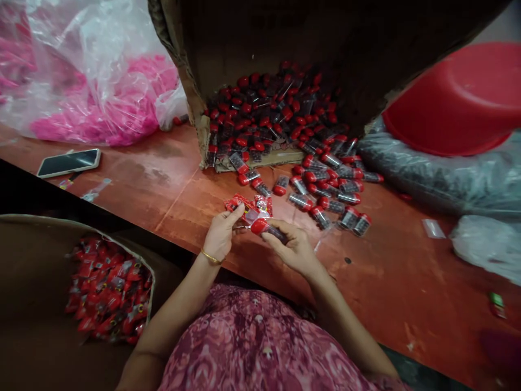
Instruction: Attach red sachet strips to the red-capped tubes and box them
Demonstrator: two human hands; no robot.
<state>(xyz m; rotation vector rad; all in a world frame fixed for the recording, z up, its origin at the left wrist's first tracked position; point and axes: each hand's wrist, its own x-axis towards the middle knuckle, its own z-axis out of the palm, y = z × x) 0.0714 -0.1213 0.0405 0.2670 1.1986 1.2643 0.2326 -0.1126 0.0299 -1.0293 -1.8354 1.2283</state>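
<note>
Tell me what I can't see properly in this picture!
All in the head view:
- One end of the held tube: hidden by the right hand.
- Any print on the red packets in the left hand: too small and blurred.
- Top of the cardboard box: cut off by the upper edge.
- Right side of the red tub: cut off by the right edge.

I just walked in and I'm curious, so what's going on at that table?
A person's left hand holds shiny red packets, while the right hand holds a red-capped container close by. Similar containers lie in and before a cardboard box. Down on the left, another box holds red wrapped items.
</note>
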